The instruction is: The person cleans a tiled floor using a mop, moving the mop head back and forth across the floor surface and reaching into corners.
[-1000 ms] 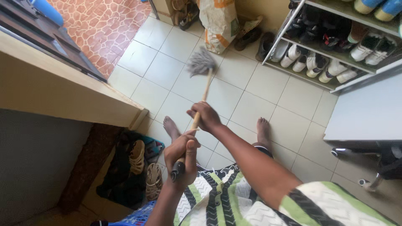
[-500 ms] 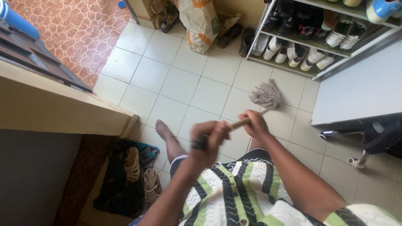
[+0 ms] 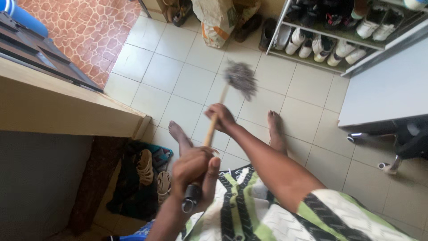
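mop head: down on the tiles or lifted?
Cannot tell for sure. The mop head is motion-blurred over the tile floor, ahead of both bare feet; left hand and right hand grip the wooden handle.

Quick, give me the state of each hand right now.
Left hand: closed around the top end of the mop handle.
Right hand: closed around the same handle, lower down.

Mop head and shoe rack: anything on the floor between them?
Head view: bare tile floor only between the mop head and shoe rack.
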